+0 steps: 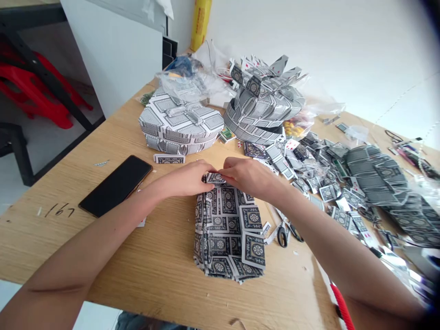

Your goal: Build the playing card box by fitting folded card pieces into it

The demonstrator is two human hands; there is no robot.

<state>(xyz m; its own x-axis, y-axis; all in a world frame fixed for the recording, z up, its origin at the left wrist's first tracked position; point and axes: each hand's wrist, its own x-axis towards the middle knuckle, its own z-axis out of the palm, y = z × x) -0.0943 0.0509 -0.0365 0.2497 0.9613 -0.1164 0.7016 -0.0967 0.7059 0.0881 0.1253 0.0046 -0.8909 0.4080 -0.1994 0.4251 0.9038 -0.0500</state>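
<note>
In front of me on the wooden table lies a long box-like form built of playing cards (225,233), their dark patterned backs outward. At its far end my left hand (195,178) pinches a playing card (215,178) from the left, thumb and fingers closed around its edge. My right hand (245,176) has its fingers curled and pressed on the right end of that same card. The undersides of the fingers on both hands are hidden. Just beyond my left hand a folded card (169,158) rests on the table.
A black phone (117,185) lies left. Behind stand a lidded card box (178,121) and a tall woven card structure (264,103). Loose cards (328,192) cover the right side near scissors (282,234) and a curved card panel (376,174). A red handle (342,306) juts in lower right.
</note>
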